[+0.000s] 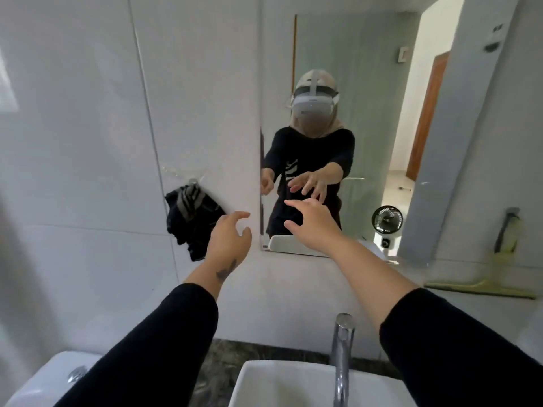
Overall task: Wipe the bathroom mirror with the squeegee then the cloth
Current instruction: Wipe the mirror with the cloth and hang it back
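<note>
Both hands are stretched out toward the wall and neither holds anything, so by my reading the task has not properly begun: this is the reach before the first tool is taken up. The left hand (227, 240) is loosely open, fingers curled, just right of the dark cloth (191, 221), which hangs from a hook on the white tiled wall left of the mirror (352, 83). The right hand (311, 224) is spread open in front of the mirror's lower edge, near the glass; whether it touches cannot be told. The squeegee (499, 277), pale yellow-green with a dark handle, hangs on the wall to the right of the mirror, well apart from both hands. A tap (342, 356) stands over the white basin (264, 386) below

Since the squeegee comes first, the next move calls for the right hand to swing out to the right, close on the squeegee's handle and lift it off its hook; the cloth should wait for the second pass
</note>
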Motion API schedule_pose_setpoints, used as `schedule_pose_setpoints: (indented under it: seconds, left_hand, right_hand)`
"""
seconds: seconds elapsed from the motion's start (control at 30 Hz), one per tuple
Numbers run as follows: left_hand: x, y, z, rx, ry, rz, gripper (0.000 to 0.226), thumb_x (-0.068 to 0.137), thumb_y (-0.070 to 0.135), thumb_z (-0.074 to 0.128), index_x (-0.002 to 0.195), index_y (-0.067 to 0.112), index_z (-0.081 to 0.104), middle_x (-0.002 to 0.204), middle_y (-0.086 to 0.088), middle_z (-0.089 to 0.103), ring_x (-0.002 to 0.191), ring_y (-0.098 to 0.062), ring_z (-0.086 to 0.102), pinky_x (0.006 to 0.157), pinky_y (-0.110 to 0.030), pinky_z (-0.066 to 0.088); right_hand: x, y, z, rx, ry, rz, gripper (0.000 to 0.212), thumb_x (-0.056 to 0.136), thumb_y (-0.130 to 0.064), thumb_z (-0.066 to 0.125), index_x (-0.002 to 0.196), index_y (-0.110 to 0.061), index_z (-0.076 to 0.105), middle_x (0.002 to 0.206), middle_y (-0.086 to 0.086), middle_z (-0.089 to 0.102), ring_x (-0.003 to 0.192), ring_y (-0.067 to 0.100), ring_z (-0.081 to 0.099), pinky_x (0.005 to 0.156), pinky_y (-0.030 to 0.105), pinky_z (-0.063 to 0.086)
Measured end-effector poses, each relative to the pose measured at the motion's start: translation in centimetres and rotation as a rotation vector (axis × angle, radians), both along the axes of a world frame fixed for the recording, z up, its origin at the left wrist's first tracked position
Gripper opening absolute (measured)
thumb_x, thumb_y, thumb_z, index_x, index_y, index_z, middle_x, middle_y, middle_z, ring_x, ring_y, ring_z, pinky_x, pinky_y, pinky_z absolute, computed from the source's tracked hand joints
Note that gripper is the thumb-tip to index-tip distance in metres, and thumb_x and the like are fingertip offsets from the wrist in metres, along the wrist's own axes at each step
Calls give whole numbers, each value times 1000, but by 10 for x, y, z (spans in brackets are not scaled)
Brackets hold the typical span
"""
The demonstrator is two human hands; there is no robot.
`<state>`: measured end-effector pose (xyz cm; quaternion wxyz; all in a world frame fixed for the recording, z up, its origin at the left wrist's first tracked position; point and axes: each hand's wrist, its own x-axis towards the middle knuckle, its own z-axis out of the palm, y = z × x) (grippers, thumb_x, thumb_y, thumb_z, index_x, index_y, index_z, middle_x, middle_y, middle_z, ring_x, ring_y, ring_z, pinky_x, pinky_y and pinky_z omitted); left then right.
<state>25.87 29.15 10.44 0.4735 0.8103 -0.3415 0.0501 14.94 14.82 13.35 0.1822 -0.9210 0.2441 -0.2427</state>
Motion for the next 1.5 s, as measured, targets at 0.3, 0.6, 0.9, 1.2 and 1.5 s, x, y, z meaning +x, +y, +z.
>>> schedule_pose_setpoints:
  seconds: [0.3,0.6,0.9,1.2,1.5]
  left_hand:
    - [106,53,-24,-118,67,244,60,91,20,55,145,30,30,147,-5,30,130,-23,40,100,-33,38]
    - [154,27,-32,-203,98,150,71,91,19,56,145,46,19,113,2,48,89,-4,45,71,-14,35]
    - [132,32,11,-372,-64,112,68,89,17,59,142,47,29,104,11,50,94,8,49,72,-5,40]
    - [49,-17,166,-577,-318,-96,69,90,14,58,146,38,27,104,8,46,90,10,47,76,5,35]
    - [16,-91,262,-556,-516,-171,69,91,15,57,147,38,23,114,0,46,101,-13,51,88,-26,45]
  right_hand:
    - [141,70,2,-219,-8,343,56,97,-25,48,147,-40,27,155,2,20,141,23,15,112,43,29]
    - [214,67,-31,-238,-282,303,49,94,-12,51,141,-27,44,122,3,41,114,21,40,95,35,45]
    - [190,65,10,-195,-609,384,47,89,2,54,128,-24,60,111,3,50,98,18,54,94,20,41]
    - [98,33,160,-496,-985,199,38,89,-2,58,122,-19,65,111,6,59,98,22,57,93,30,46]
    - [52,-38,251,-795,-1017,8,44,84,9,55,119,-14,68,120,9,61,95,27,49,87,21,37]
